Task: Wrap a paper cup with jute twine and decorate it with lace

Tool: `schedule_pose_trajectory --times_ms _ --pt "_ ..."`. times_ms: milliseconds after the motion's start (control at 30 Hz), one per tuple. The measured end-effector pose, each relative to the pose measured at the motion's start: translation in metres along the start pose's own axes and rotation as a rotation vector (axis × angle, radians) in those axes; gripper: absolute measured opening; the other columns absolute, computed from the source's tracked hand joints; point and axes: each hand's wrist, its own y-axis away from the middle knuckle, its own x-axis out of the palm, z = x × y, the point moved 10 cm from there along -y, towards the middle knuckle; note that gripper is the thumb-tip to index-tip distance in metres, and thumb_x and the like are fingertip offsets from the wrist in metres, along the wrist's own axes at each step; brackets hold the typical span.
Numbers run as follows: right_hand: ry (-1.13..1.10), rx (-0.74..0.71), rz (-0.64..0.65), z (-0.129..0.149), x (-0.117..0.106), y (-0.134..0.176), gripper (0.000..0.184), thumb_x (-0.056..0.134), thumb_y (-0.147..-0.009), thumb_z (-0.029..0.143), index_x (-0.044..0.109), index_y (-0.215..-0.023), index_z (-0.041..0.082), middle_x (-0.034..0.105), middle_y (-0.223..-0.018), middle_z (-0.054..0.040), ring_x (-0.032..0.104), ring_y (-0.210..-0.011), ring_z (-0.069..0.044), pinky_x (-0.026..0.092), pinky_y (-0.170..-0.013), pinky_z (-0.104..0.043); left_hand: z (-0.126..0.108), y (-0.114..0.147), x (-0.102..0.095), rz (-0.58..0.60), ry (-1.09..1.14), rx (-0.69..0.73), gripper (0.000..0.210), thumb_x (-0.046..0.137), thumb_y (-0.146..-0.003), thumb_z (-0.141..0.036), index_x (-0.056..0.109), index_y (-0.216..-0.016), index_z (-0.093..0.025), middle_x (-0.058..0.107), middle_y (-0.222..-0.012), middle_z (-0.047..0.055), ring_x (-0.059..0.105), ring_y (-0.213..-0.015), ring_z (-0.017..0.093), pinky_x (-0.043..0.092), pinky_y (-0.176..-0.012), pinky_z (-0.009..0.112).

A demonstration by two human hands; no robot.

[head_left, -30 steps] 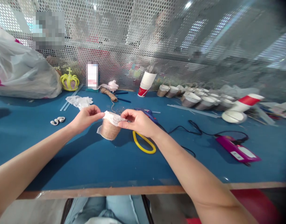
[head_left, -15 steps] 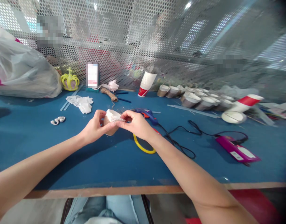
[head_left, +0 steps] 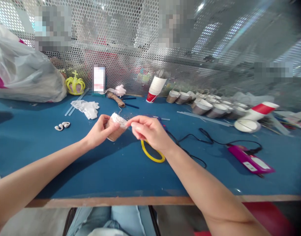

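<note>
Cup (head_left: pixel 115 132) tilted over counter (head_left: pixel 111 177), left hand (head_left: pixel 98 132) fingers pinching its side. Right hand (head_left: pixel 150 131) fingers at white trim (head_left: pixel 118 119); cannot tell whether pinching. Cup probably light, crushable; brown wall should grip well, trim likely soft. Best hold: wall, lightly.

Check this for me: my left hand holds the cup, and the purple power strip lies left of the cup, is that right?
Not quite: the purple power strip lies right of the cup, as the head view shows. The left hand does hold the cup.

Cup (head_left: pixel 116 133) partly hidden, bag (head_left: pixel 30 73) cut off, phone screen (head_left: pixel 99 79) blurred
</note>
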Motion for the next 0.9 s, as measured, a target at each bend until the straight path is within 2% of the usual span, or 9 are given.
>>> schedule_pose_trajectory --times_ms 67,133,267,533,667,800,900 --pt "-0.013 0.083 0.108 -0.009 0.013 0.002 0.024 0.048 -0.086 0.033 0.060 -0.089 0.013 0.045 -0.047 0.0068 0.036 -0.040 -0.005 0.028 -0.040 -0.020 -0.001 0.000 0.000 0.003 -0.021 0.009 0.048 0.060 -0.072 -0.054 0.045 -0.096 -0.015 0.057 -0.088 0.005 0.056 -0.082 0.018 0.044 -0.067 0.030" --pt "0.004 0.131 0.092 -0.015 0.012 0.002 0.023 0.050 -0.085 0.033 0.060 -0.088 0.012 0.045 -0.047 0.0070 0.035 -0.039 -0.005 0.025 -0.039 -0.019 -0.001 0.000 0.000 0.000 -0.041 0.011 0.048 0.060 -0.071 -0.054 0.045 -0.096 -0.015 0.057 -0.088 0.005 0.056 -0.081 0.018 0.044 -0.067 0.030" --pt "-0.035 0.105 0.078 -0.012 0.009 0.000 0.024 0.049 -0.085 0.033 0.059 -0.092 0.013 0.043 -0.047 0.0077 0.034 -0.040 -0.005 0.024 -0.039 -0.019 -0.001 0.000 -0.002 -0.009 -0.031 0.003 0.048 0.060 -0.071 -0.053 0.045 -0.096 -0.015 0.057 -0.087 0.004 0.056 -0.079 0.017 0.043 -0.064 0.029" --pt "0.113 0.103 0.072 -0.012 0.006 -0.001 0.021 0.049 -0.084 0.028 0.061 -0.090 0.011 0.045 -0.047 0.0069 0.035 -0.040 -0.005 0.026 -0.041 -0.020 0.001 0.000 -0.002 -0.005 0.017 -0.028 0.046 0.058 -0.074 -0.054 0.045 -0.096 -0.015 0.055 -0.088 0.004 0.055 -0.080 0.016 0.043 -0.065 0.028" --pt "0.155 0.113 0.019 -0.011 -0.001 -0.001 0.018 0.051 -0.083 0.027 0.060 -0.083 0.012 0.044 -0.046 0.0065 0.035 -0.040 -0.005 0.025 -0.040 -0.020 0.001 -0.001 -0.002 0.002 -0.051 -0.006 0.047 0.058 -0.073 -0.054 0.045 -0.096 -0.015 0.056 -0.089 0.004 0.054 -0.081 0.017 0.044 -0.066 0.029" --pt "0.042 0.094 0.109 -0.009 0.010 0.001 0.024 0.049 -0.086 0.030 0.059 -0.098 0.013 0.044 -0.046 0.0075 0.034 -0.039 -0.005 0.026 -0.039 -0.019 -0.006 0.001 -0.001 -0.010 -0.200 0.062 0.046 0.059 -0.073 -0.053 0.045 -0.095 -0.016 0.054 -0.087 0.003 0.051 -0.076 0.015 0.043 -0.063 0.027" --pt "0.010 0.126 0.143 -0.013 0.014 0.002 0.021 0.049 -0.086 0.029 0.059 -0.096 0.013 0.043 -0.044 0.0085 0.032 -0.037 -0.004 0.023 -0.037 -0.019 -0.009 0.003 0.000 -0.001 -0.277 0.095 0.046 0.060 -0.072 -0.053 0.044 -0.095 -0.017 0.053 -0.085 0.002 0.050 -0.071 0.013 0.042 -0.060 0.026"
